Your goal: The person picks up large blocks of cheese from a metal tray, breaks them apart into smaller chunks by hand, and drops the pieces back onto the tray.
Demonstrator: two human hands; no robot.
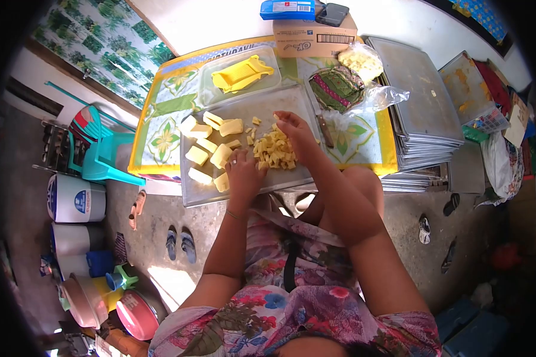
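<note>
A metal tray (202,193) holds pale yellow chunks (221,156) on its left and a heap of small yellow cubes (275,149) near its middle. My left hand (244,172) rests palm down between the chunks and the heap, fingers forward and a little apart, a ring on one finger. Along the right side of the heap, my right hand (296,135) is cupped on its edge with nothing visible in it. A brown-handled knife (325,131) lies just beyond the tray's right edge, on the patterned tablecloth (363,143).
Behind the tray sits a clear plastic container (205,89) with a yellow wrapper (243,74). A cardboard box (315,40), a patterned cloth (337,89) and a plastic bag of yellow pieces (362,61) are farther back. Stacked metal trays (416,89) stand right; a turquoise chair (107,157) stands left.
</note>
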